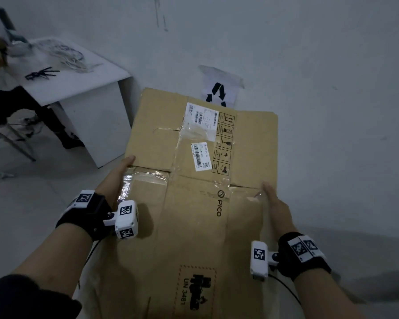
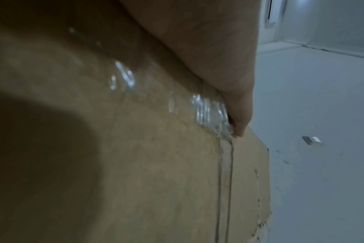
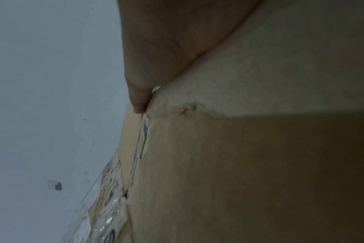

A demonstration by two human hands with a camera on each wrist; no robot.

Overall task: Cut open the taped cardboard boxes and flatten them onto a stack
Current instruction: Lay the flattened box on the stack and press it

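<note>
Holding the flattened box (image 1: 194, 215) by both side edges, just below the sign (image 1: 219, 93), pinched in left hand (image 1: 121, 174) and right hand (image 1: 275, 204), thumbs on top, fingers hidden underneath. Looks cut and collapsed, tape (image 1: 148, 174) split; seemingly left only to lay on a stack, none visible.

Your flattened cardboard box (image 1: 194, 245) reads "PICO" (image 1: 219, 209) in black beside a round logo, mid-panel. Nearer you, a dashed frame (image 1: 195, 293) says "UN 3481" next to a battery pictogram. Further up, a column of handling symbols (image 1: 225, 143) sits beside a large barcode label (image 1: 202, 113) and a smaller barcode label (image 1: 200, 156), their print too small to read. Behind the box, a sheet on the wall (image 1: 219, 94) shows black recycling arrows.
</note>
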